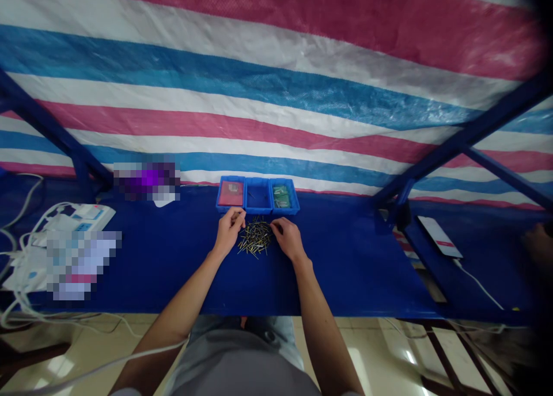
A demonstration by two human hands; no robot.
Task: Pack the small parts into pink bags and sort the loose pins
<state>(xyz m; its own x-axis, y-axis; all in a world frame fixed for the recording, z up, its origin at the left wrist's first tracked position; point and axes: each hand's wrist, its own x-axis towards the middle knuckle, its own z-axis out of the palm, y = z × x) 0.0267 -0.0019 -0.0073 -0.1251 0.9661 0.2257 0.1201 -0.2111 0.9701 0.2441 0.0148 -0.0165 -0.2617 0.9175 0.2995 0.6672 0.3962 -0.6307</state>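
A loose pile of thin, gold and dark metal pieces, screws or nails by their look point(254, 240), lies on the blue table between my hands. My left hand point(228, 229) is at the pile's upper left, just in front of the bins, its fingers curled together. At the pile's right edge is my right hand point(286, 236), thumb and fingers pinched. Whatever either hand holds is too small to make out. Behind the pile stand three joined blue bins: a left bin point(218, 197) with a red bottom, a middle bin point(258, 210), and a right bin point(297, 203) with silvery pieces on green.
White power strips and cables point(41, 240) crowd the table's left side. A phone point(439, 237) on a white cable lies at the right, beyond a gap. Blue frame bars point(449, 136) slope at both sides, before a striped sheet point(268, 102). Another person's hand point(540, 240) shows at far right.
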